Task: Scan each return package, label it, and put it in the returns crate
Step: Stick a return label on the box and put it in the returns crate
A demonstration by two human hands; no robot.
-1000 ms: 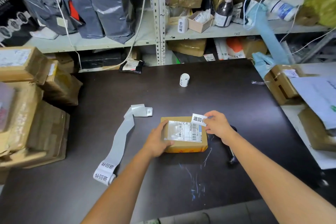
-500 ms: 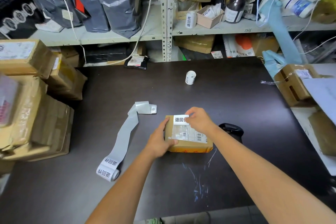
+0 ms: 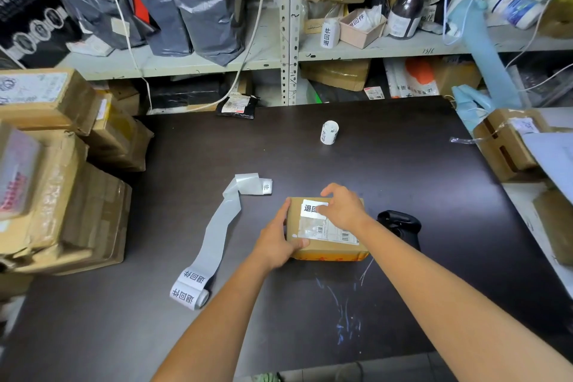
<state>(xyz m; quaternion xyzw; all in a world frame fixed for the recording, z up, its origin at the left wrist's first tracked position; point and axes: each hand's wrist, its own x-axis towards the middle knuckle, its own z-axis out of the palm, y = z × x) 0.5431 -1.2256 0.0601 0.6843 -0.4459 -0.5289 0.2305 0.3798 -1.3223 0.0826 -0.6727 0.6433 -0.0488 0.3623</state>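
A small brown cardboard package [image 3: 328, 250] with a shipping barcode label lies on the dark table [image 3: 387, 171]. My left hand [image 3: 277, 240] grips its left edge. My right hand [image 3: 342, 206] lies flat on its top, fingers pressing a white printed return label [image 3: 310, 208] onto the box's upper left part. Just right of the package, a black handheld scanner [image 3: 400, 225] rests on the table, partly hidden behind my right forearm. An unrolled strip of label backing [image 3: 217, 236] with a label roll [image 3: 189, 291] at its near end lies left of the package.
A small label roll [image 3: 328, 132] stands at the table's far middle. Stacked cardboard boxes [image 3: 59, 183] crowd the left side. More boxes [image 3: 508, 146] sit at the right. Shelving [image 3: 288, 50] behind holds grey mailer bags, bottles and parcels.
My right hand carried the white label from the package's right top corner across to its upper left and laid it flat on the box. My left hand kept hold of the package.
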